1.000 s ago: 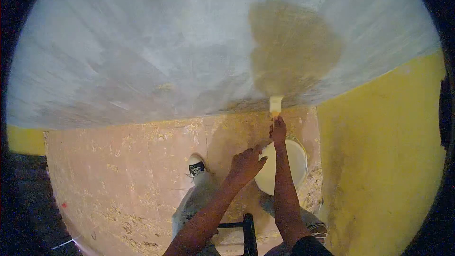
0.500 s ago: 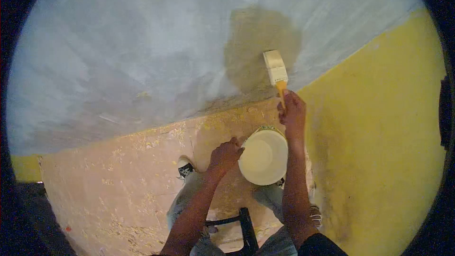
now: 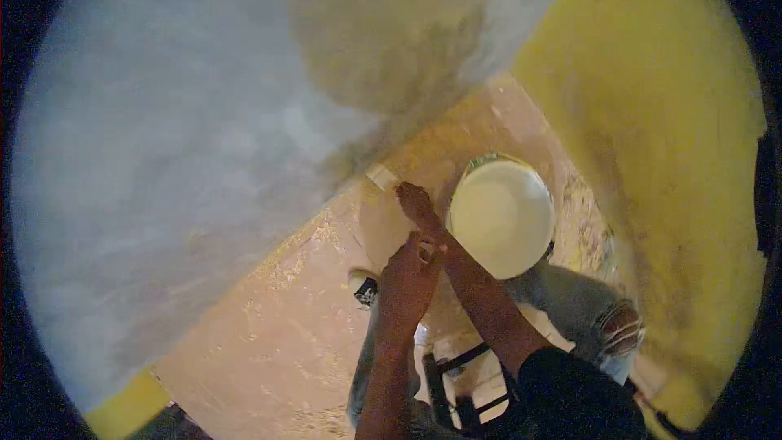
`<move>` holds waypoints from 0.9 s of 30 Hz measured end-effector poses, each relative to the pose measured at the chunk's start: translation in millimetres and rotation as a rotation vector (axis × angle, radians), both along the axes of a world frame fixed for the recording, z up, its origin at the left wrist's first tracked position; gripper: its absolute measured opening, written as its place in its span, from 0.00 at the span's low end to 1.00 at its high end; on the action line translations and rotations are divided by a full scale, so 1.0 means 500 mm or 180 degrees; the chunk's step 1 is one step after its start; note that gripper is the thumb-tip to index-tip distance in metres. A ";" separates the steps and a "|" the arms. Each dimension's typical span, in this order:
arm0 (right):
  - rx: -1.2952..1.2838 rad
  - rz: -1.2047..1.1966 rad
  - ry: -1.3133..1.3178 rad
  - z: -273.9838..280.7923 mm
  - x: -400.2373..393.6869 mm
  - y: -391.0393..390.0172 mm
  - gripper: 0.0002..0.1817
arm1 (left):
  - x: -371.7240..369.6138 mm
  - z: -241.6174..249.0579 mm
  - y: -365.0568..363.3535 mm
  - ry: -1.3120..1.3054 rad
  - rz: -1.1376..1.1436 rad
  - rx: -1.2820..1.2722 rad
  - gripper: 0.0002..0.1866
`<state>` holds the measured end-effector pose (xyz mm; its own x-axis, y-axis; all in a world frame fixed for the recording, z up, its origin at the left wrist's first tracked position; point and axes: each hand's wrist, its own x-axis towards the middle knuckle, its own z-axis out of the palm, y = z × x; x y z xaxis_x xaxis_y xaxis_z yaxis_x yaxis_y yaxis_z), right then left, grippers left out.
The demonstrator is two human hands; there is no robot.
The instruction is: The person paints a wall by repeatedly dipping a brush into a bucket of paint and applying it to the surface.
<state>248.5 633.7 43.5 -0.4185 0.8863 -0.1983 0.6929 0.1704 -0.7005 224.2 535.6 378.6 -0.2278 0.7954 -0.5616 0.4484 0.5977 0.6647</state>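
My right hand is closed around the handle of a flat paintbrush, and most of that handle is hidden in my fingers. The pale bristle end points up and left, at the wall's lower edge. Right beside my right forearm is my left hand, its fingers curled with a light spot showing between them; I cannot tell whether they hold anything. A white bucket with pale paint inside stands to the right of both hands. A round brownish patch shows on the grey-white wall above.
On the right rises a yellow wall. The pinkish floor carries yellow paint flecks. My knees flank a dark stool-like frame below, and a black-and-white shoe rests left of my left hand.
My right hand and the brush have swung down and left, away from the upper wall. My left hand has left the bucket's rim. The whole view has tilted and shifted.
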 end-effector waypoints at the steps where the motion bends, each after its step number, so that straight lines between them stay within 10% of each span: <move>1: 0.0349 0.0485 -0.0419 0.008 0.002 -0.004 0.13 | 0.005 0.004 0.002 0.0003 0.0057 -0.0052 0.13; 6: 0.0890 0.0272 -0.0041 0.296 -0.025 0.033 0.12 | 0.003 0.012 -0.001 -0.0038 0.0057 -0.0011 0.12; 14: -0.0368 -0.0875 0.2010 0.641 0.065 -0.012 0.14 | -0.044 -0.012 -0.015 -0.0521 0.2315 0.1742 0.20; 21: 0.0470 -0.0648 0.1877 0.201 -0.065 0.018 0.12 | -0.042 -0.015 -0.014 -0.0870 0.2603 0.1807 0.21; 27: -0.0003 -0.0540 -0.0055 0.045 -0.044 -0.052 0.14 | -0.018 -0.028 0.000 -0.0966 0.2518 0.1601 0.20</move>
